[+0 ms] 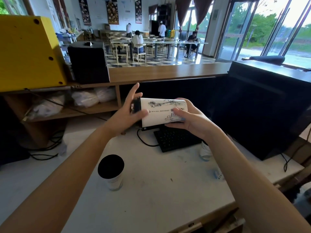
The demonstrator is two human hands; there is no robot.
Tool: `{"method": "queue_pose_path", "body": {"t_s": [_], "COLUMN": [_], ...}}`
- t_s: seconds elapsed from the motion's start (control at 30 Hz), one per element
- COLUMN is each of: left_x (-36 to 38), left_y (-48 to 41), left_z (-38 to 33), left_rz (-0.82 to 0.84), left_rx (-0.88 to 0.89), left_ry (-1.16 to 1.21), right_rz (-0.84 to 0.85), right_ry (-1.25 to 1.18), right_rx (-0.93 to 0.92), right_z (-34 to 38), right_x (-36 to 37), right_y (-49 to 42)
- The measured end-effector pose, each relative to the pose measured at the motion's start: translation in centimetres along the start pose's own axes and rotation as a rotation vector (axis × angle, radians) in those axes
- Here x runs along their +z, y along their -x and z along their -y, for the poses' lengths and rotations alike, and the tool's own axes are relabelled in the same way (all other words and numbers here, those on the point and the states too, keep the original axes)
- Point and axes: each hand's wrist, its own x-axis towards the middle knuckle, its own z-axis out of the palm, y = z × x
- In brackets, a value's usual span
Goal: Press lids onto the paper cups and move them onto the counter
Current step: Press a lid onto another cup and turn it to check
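Note:
I hold a white paper cup with black line drawings on its side in the air above the white table, between both hands. A black lid sits on its left end. My left hand grips the lid end, palm against the lid and fingers spread. My right hand wraps the cup's base end. A second white cup with a black lid stands upright on the white table, near my left forearm.
A black keyboard with a cable lies under the held cup. A large black monitor stands at right. The wooden counter runs behind, with a yellow box and a black box at its left. Clear bottles lie on the table.

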Motion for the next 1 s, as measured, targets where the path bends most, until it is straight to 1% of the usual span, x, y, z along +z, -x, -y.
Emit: {"method": "queue_pose_path", "body": {"t_s": [0.07,0.1,0.17,0.27,0.33,0.43,0.53,0.6,0.67,0.73,0.83,0.9,1.0], "left_x": [-0.3,-0.4,-0.2,0.1,0.3,1.1,1.8,2.2,2.4,2.3,1.8,1.4,1.1], "left_y": [-0.2,-0.2,-0.1,-0.1,0.0,0.2,0.1,0.1,0.0,-0.3,-1.3,-2.1,-3.3], "left_z": [0.1,0.0,-0.2,-0.3,-0.1,-0.2,-0.2,0.0,0.4,0.6,1.0,1.3,1.6], "left_rz": [0.032,0.047,0.052,0.005,-0.029,-0.061,-0.112,-0.158,-0.174,-0.151,-0.110,-0.114,-0.138], "left_rx": [-0.211,-0.281,-0.325,-0.230,-0.148,-0.001,0.140,0.223,0.270,0.239,0.094,0.032,0.009], "left_ry": [0.293,0.398,0.463,0.400,0.337,0.148,-0.056,-0.171,-0.219,-0.199,-0.162,-0.200,-0.248], "right_rz": [0.023,0.028,0.041,0.025,-0.024,-0.073,-0.137,-0.161,-0.168,-0.214,-0.294,-0.311,-0.293], "right_ry": [0.006,0.020,0.051,0.063,-0.006,-0.258,-0.511,-0.631,-0.691,-0.692,-0.615,-0.493,-0.258], "right_rx": [-0.047,-0.067,-0.090,-0.073,-0.044,-0.005,-0.027,-0.059,-0.084,-0.091,-0.091,-0.106,-0.141], "right_z": [-0.2,-0.2,-0.1,-0.1,-0.7,-2.1,-2.9,-3.2,-3.3,-2.9,-1.4,0.0,2.4], "right_x": [0.1,0.1,0.0,-0.1,0.1,0.7,1.5,1.8,2.1,2.3,2.6,2.7,2.9], "right_y": [0.0,0.1,0.1,0.0,-0.4,-1.0,-1.2,-1.2,-1.4,-1.9,-3.1,-4.0,-5.6]}}
